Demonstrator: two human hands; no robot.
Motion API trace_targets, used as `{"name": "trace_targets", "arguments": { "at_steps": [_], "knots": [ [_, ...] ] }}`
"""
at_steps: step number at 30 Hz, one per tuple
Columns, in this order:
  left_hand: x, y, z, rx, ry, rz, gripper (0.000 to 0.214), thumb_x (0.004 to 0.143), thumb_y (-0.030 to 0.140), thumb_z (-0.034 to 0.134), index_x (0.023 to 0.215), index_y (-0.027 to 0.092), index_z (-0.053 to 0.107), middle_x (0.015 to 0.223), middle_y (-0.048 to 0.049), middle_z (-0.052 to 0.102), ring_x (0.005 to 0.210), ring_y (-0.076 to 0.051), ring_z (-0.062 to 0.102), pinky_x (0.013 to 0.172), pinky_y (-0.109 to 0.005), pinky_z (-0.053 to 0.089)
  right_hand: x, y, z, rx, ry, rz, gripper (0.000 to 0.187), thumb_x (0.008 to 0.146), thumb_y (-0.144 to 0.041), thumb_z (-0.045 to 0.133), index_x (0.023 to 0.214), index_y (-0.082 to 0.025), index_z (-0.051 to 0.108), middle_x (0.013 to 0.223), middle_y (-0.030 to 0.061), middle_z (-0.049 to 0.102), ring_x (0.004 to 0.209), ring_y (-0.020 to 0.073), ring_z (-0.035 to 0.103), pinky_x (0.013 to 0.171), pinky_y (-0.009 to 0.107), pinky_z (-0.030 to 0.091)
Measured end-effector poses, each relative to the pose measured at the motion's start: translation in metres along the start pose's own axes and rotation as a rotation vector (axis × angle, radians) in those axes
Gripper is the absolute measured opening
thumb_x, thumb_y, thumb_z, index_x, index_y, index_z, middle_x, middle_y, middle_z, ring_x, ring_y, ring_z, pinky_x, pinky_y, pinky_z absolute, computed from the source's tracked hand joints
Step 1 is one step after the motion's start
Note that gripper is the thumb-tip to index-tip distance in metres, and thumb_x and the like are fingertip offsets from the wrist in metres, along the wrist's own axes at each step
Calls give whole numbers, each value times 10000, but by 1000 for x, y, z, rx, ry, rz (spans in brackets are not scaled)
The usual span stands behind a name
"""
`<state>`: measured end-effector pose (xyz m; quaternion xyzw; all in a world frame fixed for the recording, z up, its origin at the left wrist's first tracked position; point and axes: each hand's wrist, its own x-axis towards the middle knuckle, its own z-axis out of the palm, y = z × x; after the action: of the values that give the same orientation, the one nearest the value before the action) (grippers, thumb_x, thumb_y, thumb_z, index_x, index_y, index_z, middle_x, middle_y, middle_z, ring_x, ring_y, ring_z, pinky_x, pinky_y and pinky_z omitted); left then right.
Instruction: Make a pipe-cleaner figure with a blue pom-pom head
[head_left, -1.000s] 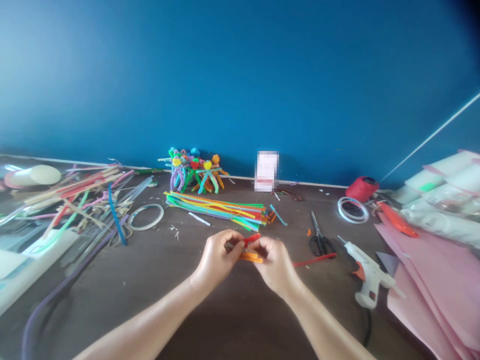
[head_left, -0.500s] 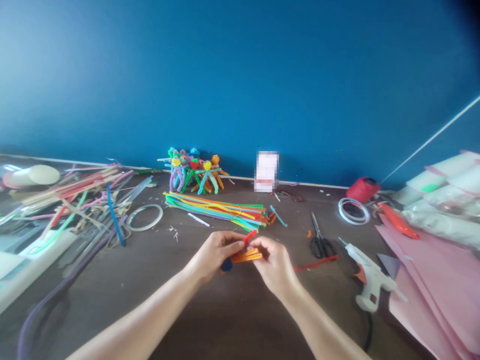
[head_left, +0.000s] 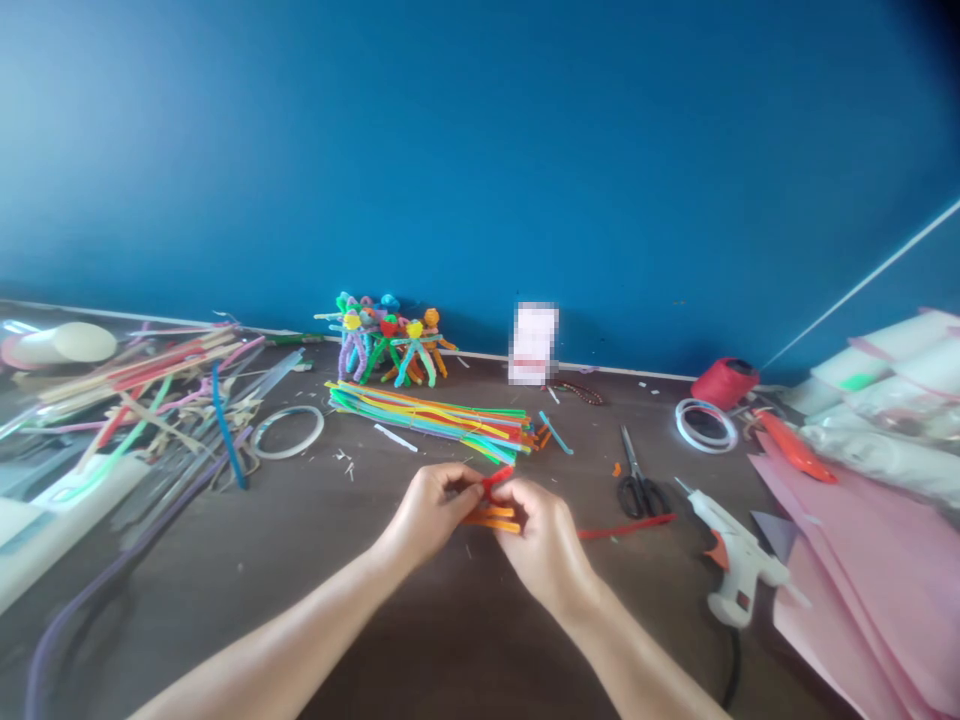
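Two hands working close together here, fingertips nearly meeting. The left hand (head_left: pixel 431 512) and the right hand (head_left: pixel 544 545) are both pinched tight on a small clump of short orange pipe cleaners (head_left: pixel 491 518), with a red pipe cleaner (head_left: pixel 499 478) sticking up and out at an angle between them. Can't really make out how the pieces are joined because the fingers cover that bit. The whole clump sits just in front of my landmark for this setup, a big flat bundle of rainbow pipe cleaners (head_left: pixel 427 420) lying on the dark worktop (head_left: pixel 225 620).

Right behind the bundle stands a little crowd of fuzzy pipe-cleaner figures (head_left: pixel 382 345), with a blurred white card (head_left: pixel 533 345) further along against the blue wall (head_left: pixel 480 150). Off to the right of the bundle you've got black-handled scissors (head_left: pixel 639 495), a loose red strip (head_left: pixel 622 530), a white hot glue gun (head_left: pixel 735 550), a red spool (head_left: pixel 724 383) and stacked pink paper (head_left: pixel 832 590). Left of the bundle there's a clear tape ring (head_left: pixel 287 432) and beyond it a messy heap of strips and sticks (head_left: pixel 150 400).
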<state>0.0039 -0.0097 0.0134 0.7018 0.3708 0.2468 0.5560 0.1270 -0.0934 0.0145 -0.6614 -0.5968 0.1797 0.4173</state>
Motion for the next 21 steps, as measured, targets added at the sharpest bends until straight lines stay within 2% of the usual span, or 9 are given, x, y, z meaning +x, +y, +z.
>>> {"name": "trace_targets", "arguments": {
  "at_steps": [3,6,11,14,17,21],
  "knots": [
    [-1,-4,0,219,67,130,154,732,221,484,688,137,606,634,-7,579,609,-119,519,560,-204,384,-1,-2,0,-177,14,-130,243,654,-39,472,799,-203,578,760,12,625,699,148,578,628,225,405],
    [-4,-4,0,448,113,268,146,720,157,464,647,156,590,626,2,548,577,-100,486,546,-192,359,-2,-4,-1,-340,1,-228,221,665,-28,470,788,-193,549,743,20,598,684,155,555,611,239,385],
    [-9,2,-2,702,61,401,174,702,98,442,652,172,591,646,-8,546,614,-106,503,563,-192,346,-1,-7,-9,-552,-14,-336,148,724,-53,460,686,-190,501,669,17,516,626,155,499,560,251,354],
    [-10,7,-7,739,-37,435,172,702,102,447,628,172,586,635,-9,544,619,-115,518,557,-197,344,1,-9,-14,-480,-9,-340,146,760,-76,451,693,-191,510,717,26,529,680,153,503,603,250,372],
    [-11,12,-13,664,-153,431,166,732,137,460,683,178,613,658,-8,567,612,-116,531,560,-196,359,3,-8,-16,-294,-16,-251,105,750,-101,487,726,-195,529,693,10,555,682,145,517,627,241,393],
    [-9,16,-17,493,-194,358,145,744,185,494,752,182,639,694,-11,594,628,-117,541,577,-198,384,4,-3,-15,-123,-32,-136,79,734,-121,504,715,-191,535,667,-5,560,656,133,536,621,228,410]
  ]
}}
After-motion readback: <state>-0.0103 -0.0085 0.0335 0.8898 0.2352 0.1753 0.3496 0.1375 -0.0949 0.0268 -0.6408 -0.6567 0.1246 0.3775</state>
